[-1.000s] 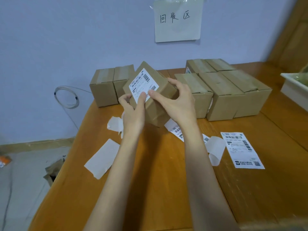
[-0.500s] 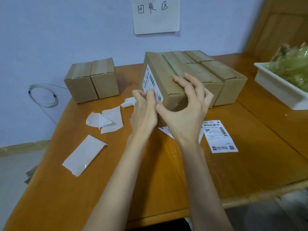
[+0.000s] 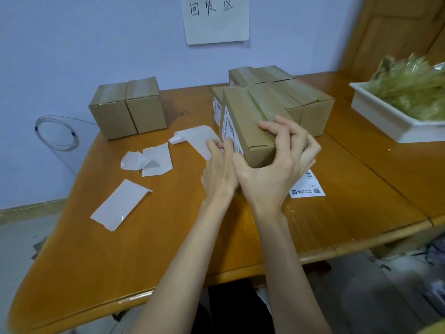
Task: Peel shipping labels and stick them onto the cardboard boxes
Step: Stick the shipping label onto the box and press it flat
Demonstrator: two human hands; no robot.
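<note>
At centre frame my right hand [image 3: 277,169] curls its fingers [image 3: 284,131] over the cardboard box [image 3: 250,126] on the wooden surface [image 3: 168,237], while my left hand [image 3: 218,169] presses the shipping label [image 3: 230,131] on its side.

Right hand [image 3: 272,174] grips labelled box [image 3: 250,126] on table [image 3: 168,237]; left hand [image 3: 218,172] fingers press its label [image 3: 228,128].

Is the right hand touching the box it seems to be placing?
Touching. The head view shows the right hand clasping the labelled box, fingers over its top and thumb under its near corner.
</note>
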